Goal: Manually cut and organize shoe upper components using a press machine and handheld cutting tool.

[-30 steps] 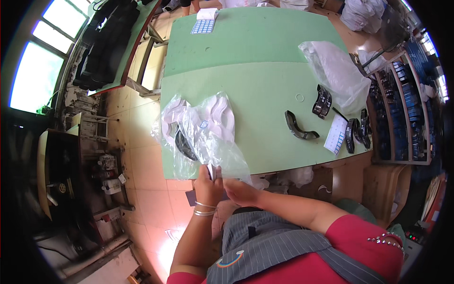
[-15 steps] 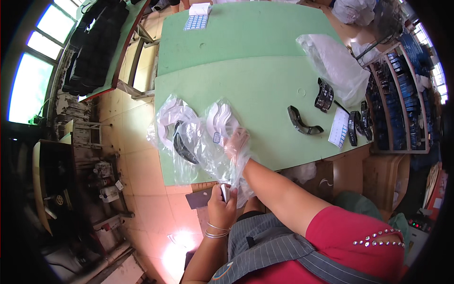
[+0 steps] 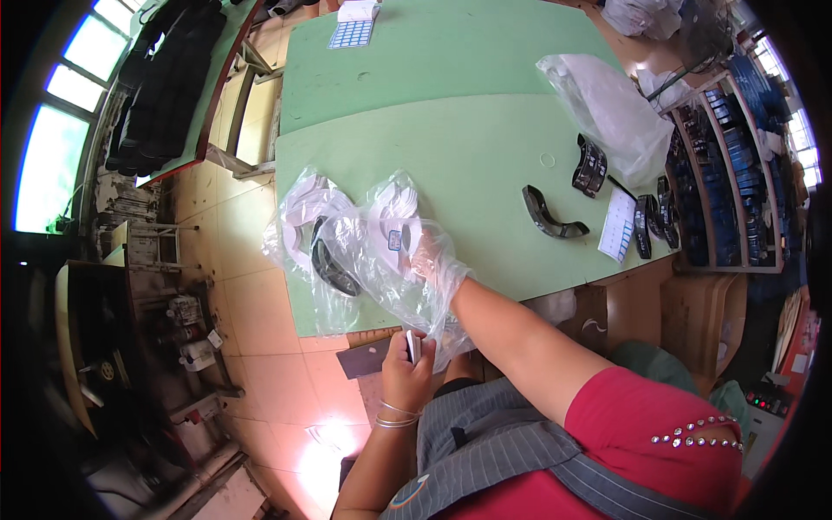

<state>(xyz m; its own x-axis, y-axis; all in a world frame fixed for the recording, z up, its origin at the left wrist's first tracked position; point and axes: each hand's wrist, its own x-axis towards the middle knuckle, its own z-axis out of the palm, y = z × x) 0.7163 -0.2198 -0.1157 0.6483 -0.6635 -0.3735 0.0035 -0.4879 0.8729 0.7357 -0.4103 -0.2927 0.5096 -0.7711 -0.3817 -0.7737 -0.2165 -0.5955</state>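
Note:
My right hand (image 3: 425, 256) reaches inside a clear plastic bag (image 3: 394, 290) and grips the lower end of a stack of wavy white curved pieces (image 3: 392, 206). The film lies over the stack, with a small blue-and-white label (image 3: 394, 240) showing at its lower end. Below the table's front edge my left hand (image 3: 407, 368) is closed on the bag's gathered mouth. A small white, flat thing (image 3: 414, 347) sticks up at its thumb; its kind is unclear. Left of the stack lie another bagged bundle of white pieces (image 3: 305, 208) and a black curved piece (image 3: 329, 260), partly under film.
On the green table (image 3: 433, 139), black curved pieces (image 3: 552, 217) lie at right, near a label sheet (image 3: 617, 225) and a large plastic bag (image 3: 607, 113). Another label sheet (image 3: 351, 33) is at the far edge. A loaded rack (image 3: 728, 173) stands right of the table.
The white stack and my right hand have shifted slightly left, and the film now covers more of the stack. My left hand stays at the bag's mouth. The whole view has shifted a little.

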